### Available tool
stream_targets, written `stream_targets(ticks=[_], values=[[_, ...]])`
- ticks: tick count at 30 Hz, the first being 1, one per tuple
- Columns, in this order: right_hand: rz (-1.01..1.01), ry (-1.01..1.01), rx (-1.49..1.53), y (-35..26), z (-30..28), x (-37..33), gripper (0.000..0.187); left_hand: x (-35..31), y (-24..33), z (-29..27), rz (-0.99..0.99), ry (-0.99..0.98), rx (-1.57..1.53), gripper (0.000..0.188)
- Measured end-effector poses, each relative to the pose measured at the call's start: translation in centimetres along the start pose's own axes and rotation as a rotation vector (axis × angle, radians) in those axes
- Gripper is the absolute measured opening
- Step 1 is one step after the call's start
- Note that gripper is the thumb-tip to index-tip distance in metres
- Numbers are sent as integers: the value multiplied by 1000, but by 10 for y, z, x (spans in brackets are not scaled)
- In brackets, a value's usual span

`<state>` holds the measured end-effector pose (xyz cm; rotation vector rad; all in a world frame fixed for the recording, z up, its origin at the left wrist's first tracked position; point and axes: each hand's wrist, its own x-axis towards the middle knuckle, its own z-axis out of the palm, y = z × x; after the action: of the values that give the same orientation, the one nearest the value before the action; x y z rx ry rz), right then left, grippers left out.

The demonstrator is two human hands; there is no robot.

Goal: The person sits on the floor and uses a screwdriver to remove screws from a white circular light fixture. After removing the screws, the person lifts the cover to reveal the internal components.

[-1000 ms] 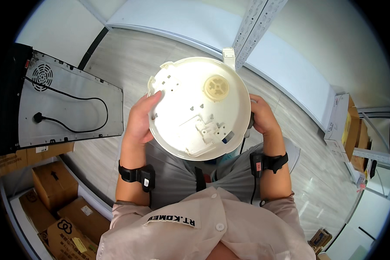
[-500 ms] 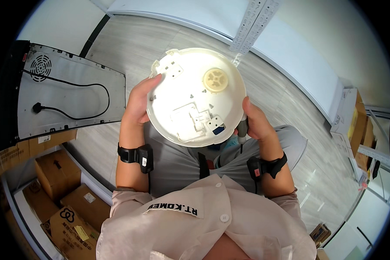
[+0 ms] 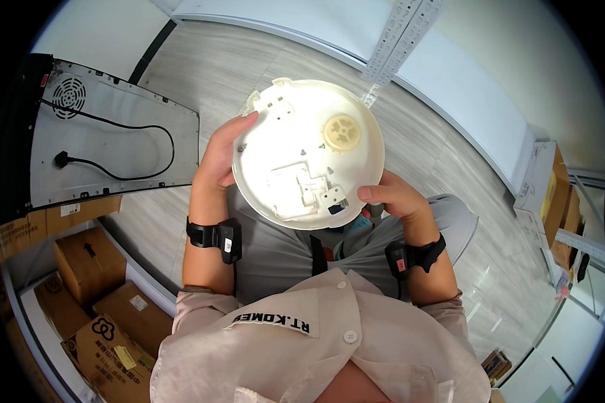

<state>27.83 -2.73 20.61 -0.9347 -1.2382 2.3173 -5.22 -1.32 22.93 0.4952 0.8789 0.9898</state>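
Observation:
A round white plastic cover (image 3: 269, 144) is held up over my lap, its inner side toward me. My left hand (image 3: 218, 151) grips its left rim, thumb on top. My right hand (image 3: 396, 195) holds the lower right rim, thumb pressed over the edge. A grey tool handle (image 3: 376, 210), seen earlier as a screwdriver, shows in part under the right hand. Inside the cover are a cream round vented piece (image 3: 341, 133), a raised moulded frame (image 3: 292, 191), a small dark blue part (image 3: 337, 207) and several small loose screws (image 3: 329, 170).
On the left lies a metal-panelled appliance (image 3: 121, 144) with a black power cord (image 3: 165, 134). Cardboard boxes (image 3: 91, 265) fill a shelf at lower left. A perforated metal post (image 3: 400, 40) stands at the back, and more boxes (image 3: 548, 195) are at the right.
The cover has shifted slightly right and down. My right thumb has moved from beside the rim onto its inner face, and the screwdriver's shaft has gone out of sight.

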Motion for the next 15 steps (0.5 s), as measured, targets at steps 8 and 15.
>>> stream_targets(ticks=[8,15], values=[[22,0,4,2,-2,-2,54,-4,1,19,58,57,-7,49],[4,-7,29,-5,2,-3,53,0,2,-13,-45,-181,-171,58]])
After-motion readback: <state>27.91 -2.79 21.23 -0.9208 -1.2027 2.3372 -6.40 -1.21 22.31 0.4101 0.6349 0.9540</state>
